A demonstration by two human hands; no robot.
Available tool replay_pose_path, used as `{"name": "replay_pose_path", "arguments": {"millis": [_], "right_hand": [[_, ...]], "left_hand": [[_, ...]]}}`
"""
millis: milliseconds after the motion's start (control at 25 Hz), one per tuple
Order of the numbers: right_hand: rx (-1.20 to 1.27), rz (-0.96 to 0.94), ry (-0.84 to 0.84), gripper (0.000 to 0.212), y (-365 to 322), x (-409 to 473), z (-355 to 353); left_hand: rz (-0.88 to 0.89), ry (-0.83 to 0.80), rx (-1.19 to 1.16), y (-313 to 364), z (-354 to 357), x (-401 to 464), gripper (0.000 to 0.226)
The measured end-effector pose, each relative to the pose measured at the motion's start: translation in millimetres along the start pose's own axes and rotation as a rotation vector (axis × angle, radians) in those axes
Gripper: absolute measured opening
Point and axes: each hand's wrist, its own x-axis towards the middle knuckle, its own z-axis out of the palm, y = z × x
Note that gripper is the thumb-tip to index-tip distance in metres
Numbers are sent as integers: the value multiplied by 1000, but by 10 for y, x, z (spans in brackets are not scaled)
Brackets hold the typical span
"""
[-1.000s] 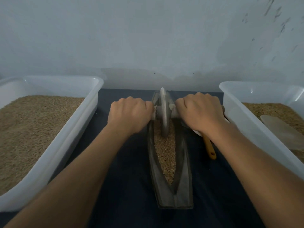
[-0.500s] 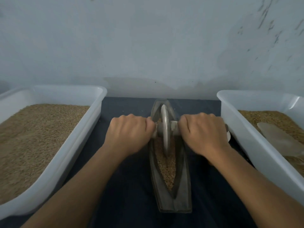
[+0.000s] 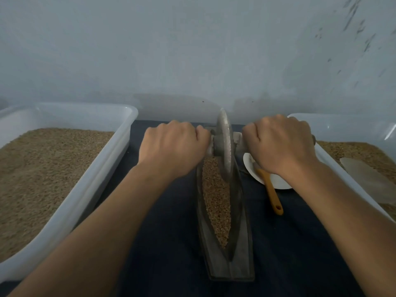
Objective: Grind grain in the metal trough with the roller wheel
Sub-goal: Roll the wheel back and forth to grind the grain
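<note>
Mid-grind, with left hand (image 3: 173, 146) and right hand (image 3: 280, 144) curled tight round the axle of the wheel (image 3: 224, 144) at the 12 o'clock end of the grain-filled trough (image 3: 230, 269); next, likely a firm level pull toward 6 o'clock.

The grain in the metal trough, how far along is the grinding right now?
Done: the metal trough is loaded with grain.
In hand: the left hand and right hand grip the axle either side of the roller wheel, which sits in the trough's far end.
Left: the grain looks like whole kernels, no visible flour, so most of the grinding remains.
</note>
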Motion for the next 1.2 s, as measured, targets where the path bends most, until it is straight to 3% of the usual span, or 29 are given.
{"name": "replay_pose_path", "arguments": {"millis": [160,280,360,520,560,720,920,1000,1120,1200], "right_hand": [[-4,69,-92,59,59,-139,182],[-1,76,-131,58,23,-228,428],[-8,87,-173,54,41,-161,507],[-66,24,-372,41,55,-47,440],[-65,30,-313,44,9,-111,381],[19,-12,-14,45,-227,-675,30],[66,-137,61,41,-253,-778,-93],[30,-68,-22,49,-263,-573,18],[-108,42,-256,53,-119,-140,297],[-157,14,-424,42,2,102,474]], "left_hand": [[17,-42,-15,85,156,-10,42],[-54,-30,-17,8,281,9,50],[0,-20,48,-28,305,71,55],[93,-14,151,3,267,20,14],[55,5,106,16,260,-89,14],[-35,66,-50,76,148,-646,47],[26,128,-79,24,148,-894,39],[113,85,38,-31,169,-724,34],[172,-136,103,-116,249,-200,23],[58,-299,40,-181,281,175,47]]}}
